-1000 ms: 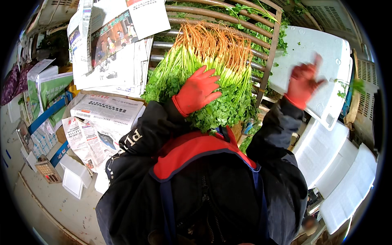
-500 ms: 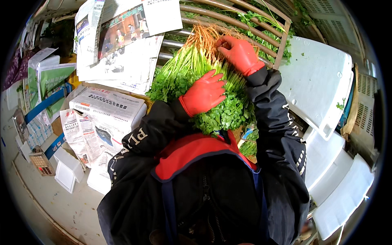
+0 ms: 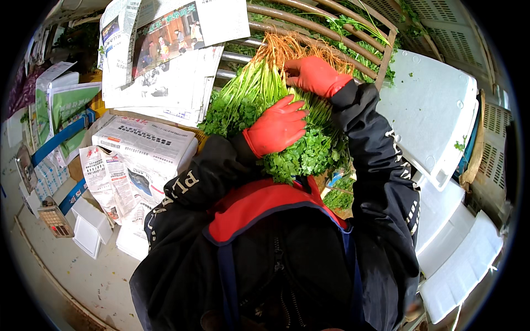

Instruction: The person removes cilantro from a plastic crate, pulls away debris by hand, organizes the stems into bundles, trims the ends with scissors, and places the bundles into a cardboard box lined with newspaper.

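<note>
A big pile of coriander (image 3: 301, 151) lies in front of me, leaves toward my body and orange-brown roots (image 3: 281, 48) pointing away. My left hand (image 3: 276, 128), in a red rubber glove, rests flat on the leaves and stems with its fingers apart. Just below the roots, my right hand (image 3: 317, 76), gloved the same way, has its fingers curled in and closed on coriander stems. Its fingertips are partly hidden among the stems.
Beyond the pile is a brown slatted rack (image 3: 309, 36) with loose greens under it. Newspaper sheets (image 3: 165, 83) lie at the left, above a newspaper-covered stack (image 3: 141, 143). A white foam lid (image 3: 425, 105) stands at the right. A calculator (image 3: 55, 220) sits far left.
My right hand has moved slightly left and nearer to me, from the roots down onto the stems. My left hand has stayed almost where it was on the leaves.
</note>
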Demonstrator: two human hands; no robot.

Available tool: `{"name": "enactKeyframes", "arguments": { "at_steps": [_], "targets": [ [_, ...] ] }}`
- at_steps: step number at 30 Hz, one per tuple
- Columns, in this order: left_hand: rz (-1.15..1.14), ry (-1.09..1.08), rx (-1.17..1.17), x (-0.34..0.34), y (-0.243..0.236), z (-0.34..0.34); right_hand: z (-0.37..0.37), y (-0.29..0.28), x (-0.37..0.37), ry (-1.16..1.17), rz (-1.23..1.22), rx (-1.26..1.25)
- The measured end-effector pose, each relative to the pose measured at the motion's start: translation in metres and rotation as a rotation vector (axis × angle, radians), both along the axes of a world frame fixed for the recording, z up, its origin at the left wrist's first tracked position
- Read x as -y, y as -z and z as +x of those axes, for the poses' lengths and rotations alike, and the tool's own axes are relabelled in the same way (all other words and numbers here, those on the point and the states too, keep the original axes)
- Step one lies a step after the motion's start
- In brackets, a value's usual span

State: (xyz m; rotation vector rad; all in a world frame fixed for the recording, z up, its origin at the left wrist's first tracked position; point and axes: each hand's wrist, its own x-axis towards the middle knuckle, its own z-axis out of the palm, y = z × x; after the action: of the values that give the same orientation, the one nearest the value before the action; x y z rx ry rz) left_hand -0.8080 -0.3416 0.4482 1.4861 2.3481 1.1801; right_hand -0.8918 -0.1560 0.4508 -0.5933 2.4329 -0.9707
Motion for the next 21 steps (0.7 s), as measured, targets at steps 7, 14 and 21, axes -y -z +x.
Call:
{"name": "enactKeyframes", "arguments": {
  "at_steps": [7, 14, 21],
  "targets": [
    [-0.033, -0.017, 0.016, -0.003, 0.004, 0.002, -0.008, -0.017, 0.000, 0.088, -0.218, 0.511],
    [-0.014, -0.030, 0.023, -0.006, -0.001, -0.001, 0.012, 0.006, 0.015, 0.363, -0.093, 0.171],
    [-0.060, 0.019, 0.060, -0.005, -0.005, -0.003, 0.023, 0.011, -0.038, 0.894, 0.216, -0.268]
  ]
}}
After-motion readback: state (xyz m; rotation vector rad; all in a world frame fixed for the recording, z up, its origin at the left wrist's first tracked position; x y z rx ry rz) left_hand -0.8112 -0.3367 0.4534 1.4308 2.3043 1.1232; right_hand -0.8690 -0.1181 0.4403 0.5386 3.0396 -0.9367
